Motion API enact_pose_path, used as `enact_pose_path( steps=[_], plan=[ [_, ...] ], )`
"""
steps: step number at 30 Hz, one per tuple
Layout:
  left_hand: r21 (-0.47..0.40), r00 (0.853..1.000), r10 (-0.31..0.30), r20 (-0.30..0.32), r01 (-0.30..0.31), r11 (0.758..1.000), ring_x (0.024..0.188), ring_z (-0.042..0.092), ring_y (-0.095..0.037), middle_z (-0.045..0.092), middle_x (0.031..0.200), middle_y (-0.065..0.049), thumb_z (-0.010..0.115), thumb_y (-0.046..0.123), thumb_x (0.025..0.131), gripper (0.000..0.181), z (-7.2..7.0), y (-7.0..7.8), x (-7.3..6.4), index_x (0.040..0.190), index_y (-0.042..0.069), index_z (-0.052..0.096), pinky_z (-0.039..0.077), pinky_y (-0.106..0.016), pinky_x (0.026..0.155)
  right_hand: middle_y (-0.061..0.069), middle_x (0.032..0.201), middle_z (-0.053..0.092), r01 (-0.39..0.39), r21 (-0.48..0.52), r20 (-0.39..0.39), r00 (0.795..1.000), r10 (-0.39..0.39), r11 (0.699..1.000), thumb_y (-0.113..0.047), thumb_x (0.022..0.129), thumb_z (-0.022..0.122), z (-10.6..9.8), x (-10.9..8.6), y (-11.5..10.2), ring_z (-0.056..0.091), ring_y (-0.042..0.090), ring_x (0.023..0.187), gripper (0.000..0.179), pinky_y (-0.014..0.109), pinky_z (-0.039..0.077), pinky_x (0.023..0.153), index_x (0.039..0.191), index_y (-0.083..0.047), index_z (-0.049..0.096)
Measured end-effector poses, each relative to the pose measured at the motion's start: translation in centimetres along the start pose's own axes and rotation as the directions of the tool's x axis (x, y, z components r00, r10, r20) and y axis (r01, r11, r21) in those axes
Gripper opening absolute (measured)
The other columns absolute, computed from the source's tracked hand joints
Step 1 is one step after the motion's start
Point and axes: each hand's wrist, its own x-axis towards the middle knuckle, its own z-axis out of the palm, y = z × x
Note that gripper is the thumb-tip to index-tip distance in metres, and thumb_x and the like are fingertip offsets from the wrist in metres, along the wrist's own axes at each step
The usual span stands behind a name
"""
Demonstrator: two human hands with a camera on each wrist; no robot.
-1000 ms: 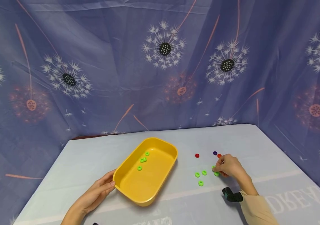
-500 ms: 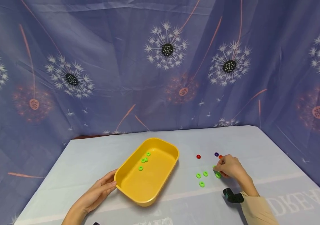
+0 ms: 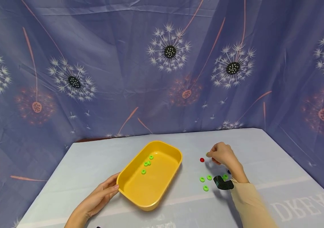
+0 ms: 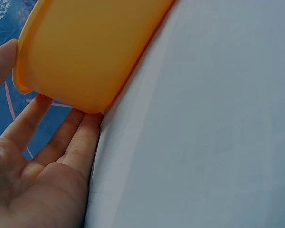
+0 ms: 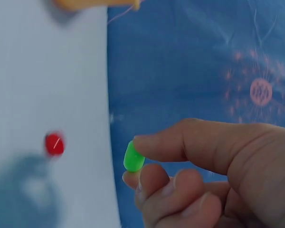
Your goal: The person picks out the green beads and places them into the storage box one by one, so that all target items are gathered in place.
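My right hand is raised above the table, pinching a green ring-shaped bead between thumb and fingertip. Just left of it lies a red bead. On the table below are several green ring-shaped beads, some partly covered by the wrist strap. A dark purple bead barely shows beside the wrist. My left hand holds the near-left corner of a yellow plastic tub, thumb at the rim and fingers against the outer wall. Several green beads lie inside the tub.
A pale cloth with faded lettering covers the table. Behind it hangs a blue-purple curtain printed with dandelions. A black wrist-worn device sits on the right forearm.
The right hand has lifted away from the green beads on the right and moved up and left, carrying one green bead. The left hand stays at the tub.
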Motion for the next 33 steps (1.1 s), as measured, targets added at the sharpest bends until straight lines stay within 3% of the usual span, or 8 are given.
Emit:
enact_pose_path(
  steps=[7,18,25,33],
  plan=[
    [0.001,1.0,0.026,0.012,-0.026,1.0,0.133,0.045,-0.004,0.037,0.152,-0.008,0.037,0.01,0.106,0.056,0.1,0.0,-0.2,0.154,-0.008,0.013,0.039,-0.019,0.109,0.001,0.05,0.054,0.019,-0.006,0.027,0.999,-0.019,1.0,-0.017,0.088,0.069,1.5,2.4,-5.3,0.055,0.017,0.05,0.029,0.029,0.045,0.061,0.061,-0.008,0.063],
    [0.001,1.0,-0.004,-0.009,0.004,1.0,0.134,0.045,-0.005,0.031,0.156,-0.015,0.039,0.009,0.106,0.056,0.0,-0.2,0.0,0.154,-0.006,0.014,0.039,-0.02,0.11,0.0,0.041,0.042,0.103,0.015,0.056,0.993,-0.104,0.995,-0.014,0.088,0.072,5.9,3.9,-12.8,0.038,0.013,0.038,0.041,0.02,0.03,0.04,0.05,-0.007,0.057],
    [0.008,1.0,0.005,-0.006,-0.005,1.0,0.134,0.044,-0.005,0.028,0.157,-0.019,0.039,0.009,0.106,0.057,0.0,0.0,0.0,0.154,-0.007,0.014,0.039,-0.019,0.109,-0.002,0.04,0.036,0.117,-0.042,0.069,0.991,-0.114,0.992,-0.013,0.086,0.072,8.6,4.7,-15.0,0.033,0.011,0.034,0.052,0.02,0.025,0.037,0.045,-0.014,0.041],
    [0.017,1.0,0.015,-0.023,-0.014,1.0,0.133,0.045,-0.006,0.026,0.157,-0.024,0.04,0.011,0.105,0.057,-0.1,0.2,0.0,0.153,-0.008,0.016,0.04,-0.018,0.108,0.002,0.048,0.046,0.08,-0.062,0.105,0.992,-0.073,0.995,-0.008,0.085,0.07,11.5,5.2,-15.5,0.044,0.014,0.041,0.024,0.022,0.035,0.04,0.068,-0.007,0.053]
  ],
)
